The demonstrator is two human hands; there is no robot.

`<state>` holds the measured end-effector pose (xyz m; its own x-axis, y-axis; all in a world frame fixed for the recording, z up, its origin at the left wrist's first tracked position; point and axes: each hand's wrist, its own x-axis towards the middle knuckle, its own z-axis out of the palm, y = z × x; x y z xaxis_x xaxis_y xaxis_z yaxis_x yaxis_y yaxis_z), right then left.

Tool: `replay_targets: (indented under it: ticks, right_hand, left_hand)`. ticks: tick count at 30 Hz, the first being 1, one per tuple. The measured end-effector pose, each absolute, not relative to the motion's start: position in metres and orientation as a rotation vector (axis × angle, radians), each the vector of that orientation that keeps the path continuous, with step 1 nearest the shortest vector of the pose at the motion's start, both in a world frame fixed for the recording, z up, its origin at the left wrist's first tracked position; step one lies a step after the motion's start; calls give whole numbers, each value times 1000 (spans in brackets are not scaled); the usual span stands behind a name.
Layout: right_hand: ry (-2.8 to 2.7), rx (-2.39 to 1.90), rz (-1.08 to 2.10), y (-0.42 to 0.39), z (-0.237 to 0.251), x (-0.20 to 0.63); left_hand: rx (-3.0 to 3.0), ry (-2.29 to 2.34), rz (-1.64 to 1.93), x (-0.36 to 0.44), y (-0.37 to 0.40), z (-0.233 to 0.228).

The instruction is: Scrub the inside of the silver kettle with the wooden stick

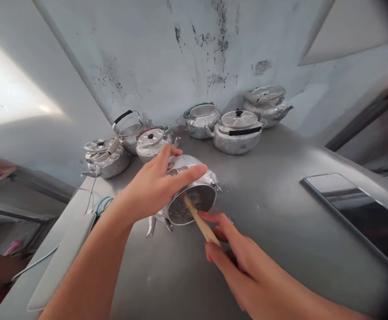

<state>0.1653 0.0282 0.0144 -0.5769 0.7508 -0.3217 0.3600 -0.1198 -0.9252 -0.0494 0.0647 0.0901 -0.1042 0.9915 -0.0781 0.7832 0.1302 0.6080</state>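
Observation:
A silver metal teapot (pixel 194 164) lies tipped on its side on the grey table, its round mouth facing me and its spout pointing down to the left. My left hand (pixel 157 182) grips the pot's body from the left, thumb across the top near the rim. In my right hand (pixel 230 249) is a light wooden stick (pixel 202 222), pinched between thumb and fingers. The stick's far end reaches into the mouth of the pot; what its tip touches in there I cannot make out.
Several silver teapots stand along the wall, among them a lidded one with a black handle (pixel 237 133) and one at far left (pixel 105 158). A large phone-like slab (pixel 357 218) lies on the right. A pale flat case (pixel 64 262) and thin cables line the left edge.

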Motion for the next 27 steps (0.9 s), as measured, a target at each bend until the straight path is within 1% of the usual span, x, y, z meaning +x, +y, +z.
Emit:
replay_targets:
  ticks: [5,9,12,17,19,21,22,24,27]
  right_hand:
    - [-1856,-1156,1832,29,16,171]
    - [-1943,-1109,1756,30,7,172]
    - [-2112,-1105,1537,33,9,169]
    - [-2292,-1167,1120,37,34,189]
    - [-2318,-1346,743,45,39,219]
    - [-2085,-1627,397,61,37,256]
    - [-1973,-1723,289,71,34,275]
    - [-1835,-1836,185,91,26,308]
    - [-1811,-1814,206,106,15,338]
  left_hand:
    - [1720,1989,559,-47,65,92]
    - [1766,1982,542,-49,66,91]
    - [1776,2004,498,-50,65,90]
    - [1750,1995,495,-46,64,93]
    - [1726,1993,484,-45,64,95]
    - [1707,1992,476,-44,64,95]
    - [1703,1991,473,-44,63,96]
    - [1710,1990,469,-44,63,96]
    - [1725,2007,471,-44,63,97]
